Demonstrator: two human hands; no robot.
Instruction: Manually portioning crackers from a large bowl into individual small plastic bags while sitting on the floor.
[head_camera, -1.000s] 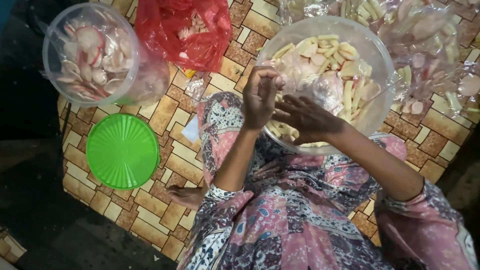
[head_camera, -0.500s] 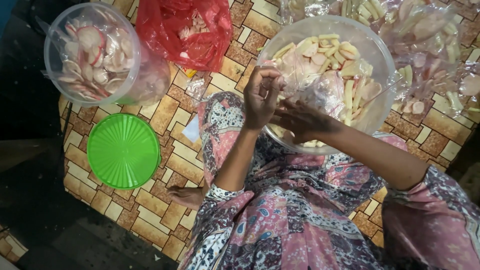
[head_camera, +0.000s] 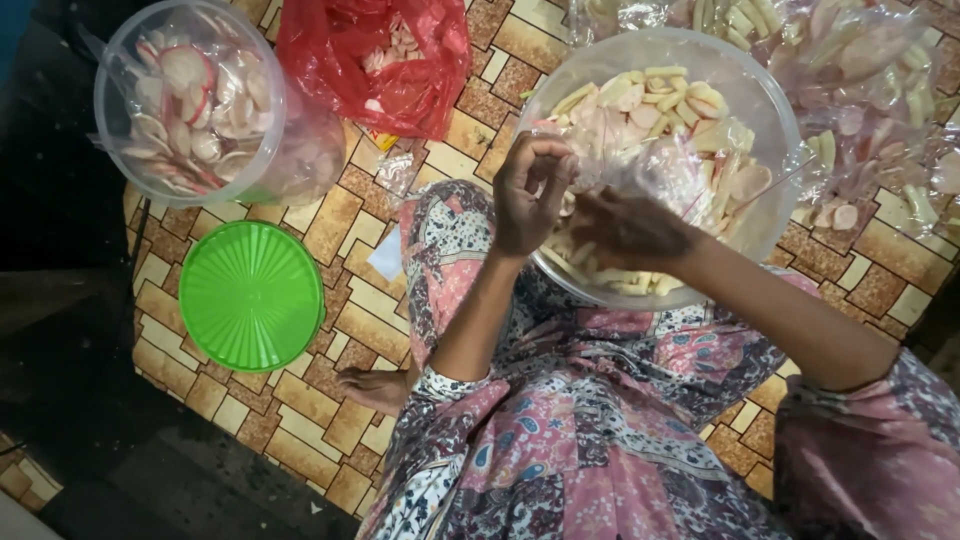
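Note:
A large clear bowl (head_camera: 775, 120) of pale stick and round crackers rests on my lap. Over its near side, my left hand (head_camera: 532, 195) pinches the edge of a small clear plastic bag (head_camera: 668, 172) with fingers curled. My right hand (head_camera: 630, 230) grips the same bag from the other side, just above the crackers. The bag is crumpled between both hands and holds a few pinkish pieces.
A clear tub (head_camera: 190, 100) of round red-rimmed crackers stands at the upper left, a green round lid (head_camera: 252, 296) below it. A red plastic bag (head_camera: 375, 60) lies at the top centre. Filled clear bags (head_camera: 865, 90) pile at the upper right. Patterned tile mat (head_camera: 350, 260) underneath.
Both hands stay at the bowl's near side; the fingers have shifted slightly on the plastic bag. Nothing else has moved.

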